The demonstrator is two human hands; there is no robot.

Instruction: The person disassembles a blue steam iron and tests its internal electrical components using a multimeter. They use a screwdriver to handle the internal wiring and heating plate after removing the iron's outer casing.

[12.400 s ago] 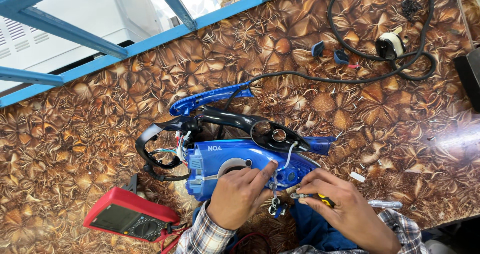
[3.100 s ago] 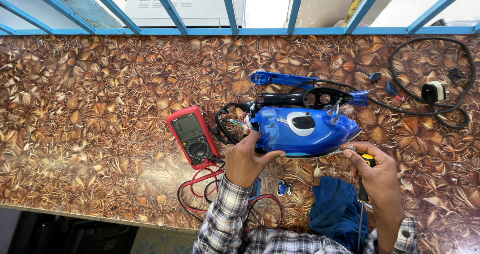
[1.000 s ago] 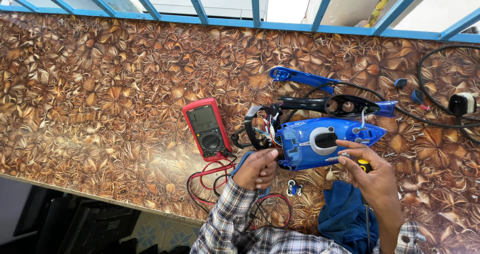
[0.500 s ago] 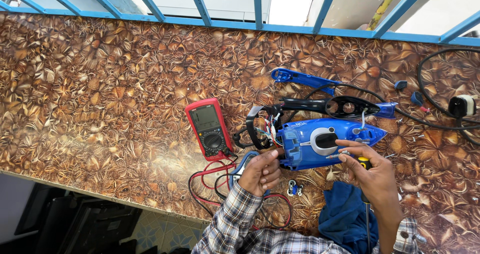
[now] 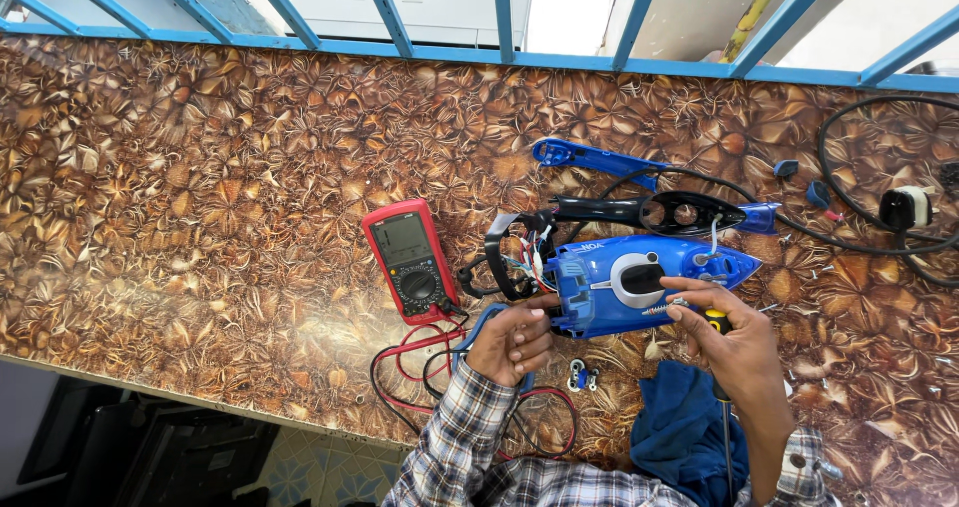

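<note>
My left hand [image 5: 511, 339] had dropped off the blue iron [image 5: 639, 285] and curled around nothing, while my right hand [image 5: 734, 337] pinched a screwdriver [image 5: 715, 319].

A red multimeter [image 5: 412, 260] lies face up at the centre of a brown leaf-patterned tabletop [image 5: 200, 197], its red and black leads [image 5: 410, 367] looping toward six o'clock. A loose blue handle piece [image 5: 589, 155] sits at one o'clock. At three o'clock, a black cord [image 5: 849, 237] curls round a black-and-white plug [image 5: 904, 207], with two small blue caps [image 5: 804, 182] near it. A blue cloth [image 5: 684, 432] is bunched at the five o'clock edge. A blue window grille [image 5: 499, 7] spans twelve o'clock, a white unit [image 5: 430, 2] behind it.
</note>
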